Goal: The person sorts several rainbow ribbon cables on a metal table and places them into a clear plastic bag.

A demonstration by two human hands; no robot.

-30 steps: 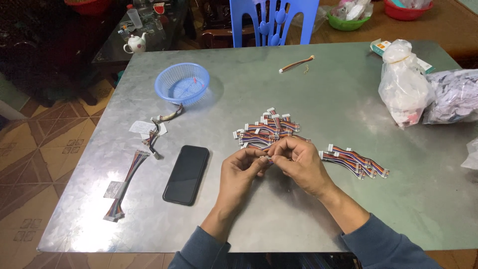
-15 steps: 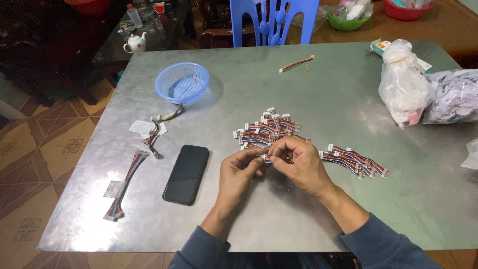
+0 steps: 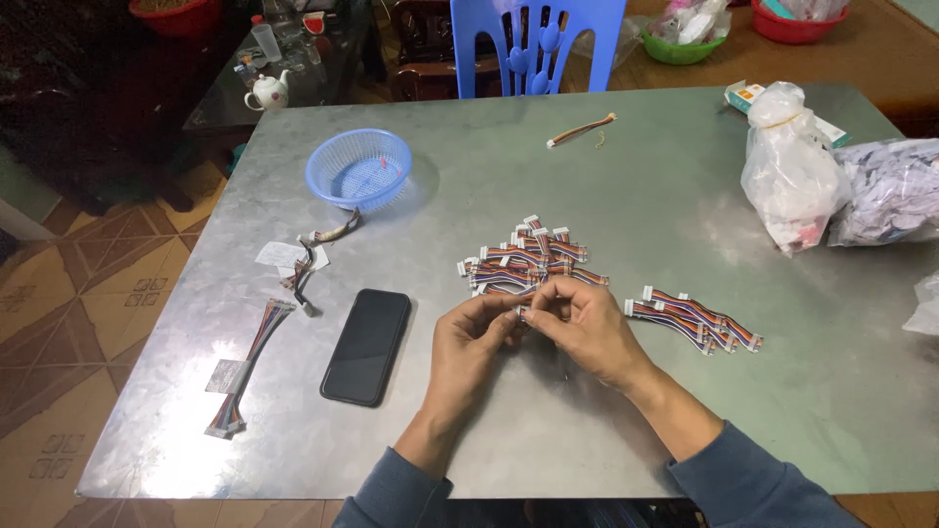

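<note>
Both my hands meet over the middle of the grey metal table [image 3: 606, 186]. My left hand [image 3: 471, 344] and my right hand [image 3: 585, 326] pinch the same short multicoloured wire cable with a white connector [image 3: 524, 314] between their fingertips. Just beyond the hands lies a pile of similar cables [image 3: 523, 260]. A second, smaller bunch of cables [image 3: 696, 319] lies to the right of my right hand.
A black phone [image 3: 368, 344] lies left of my hands. Further left are loose cable bundles [image 3: 240, 367] and a blue plastic basket [image 3: 358, 168]. A single cable [image 3: 581, 130] lies at the far edge. Tied plastic bags [image 3: 788, 171] sit at the right, a blue chair [image 3: 536, 44] behind.
</note>
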